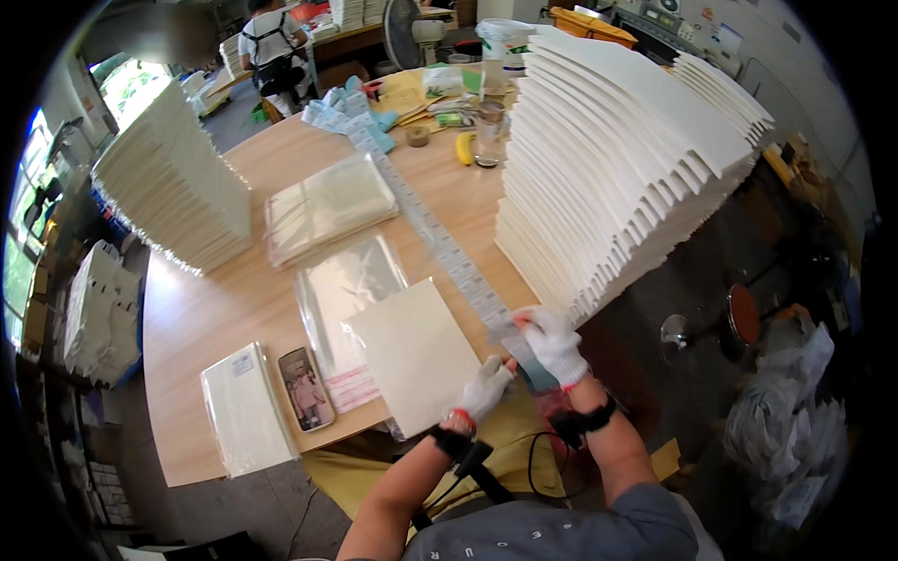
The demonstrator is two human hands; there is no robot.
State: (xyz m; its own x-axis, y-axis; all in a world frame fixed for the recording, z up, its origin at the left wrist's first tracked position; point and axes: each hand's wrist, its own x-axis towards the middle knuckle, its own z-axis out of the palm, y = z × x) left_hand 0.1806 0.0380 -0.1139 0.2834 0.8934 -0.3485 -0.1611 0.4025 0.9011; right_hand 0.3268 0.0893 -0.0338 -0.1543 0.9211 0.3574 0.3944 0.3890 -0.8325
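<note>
A long strip of printed labels [440,245] runs diagonally across the table to the near edge. At its near end my right hand [554,348], in a white glove with bare fingertips, pinches the strip. A teal length of backing [537,374] hangs below that hand. My left hand [484,389], gloved the same way, lies over the right corner of a flat cream board [416,355]. Its fingers are closed toward the strip; what they grip, if anything, is hidden. The board partly covers a clear plastic bag [341,285].
Tall stacks of white boards stand right [608,159] and left [178,187]. A pile of clear bags [332,206], a phone [306,390] and a bagged white pack [245,411] lie left. A glass [488,136], banana [465,148] and tape roll [417,136] sit farther back. Another person [271,51] works beyond.
</note>
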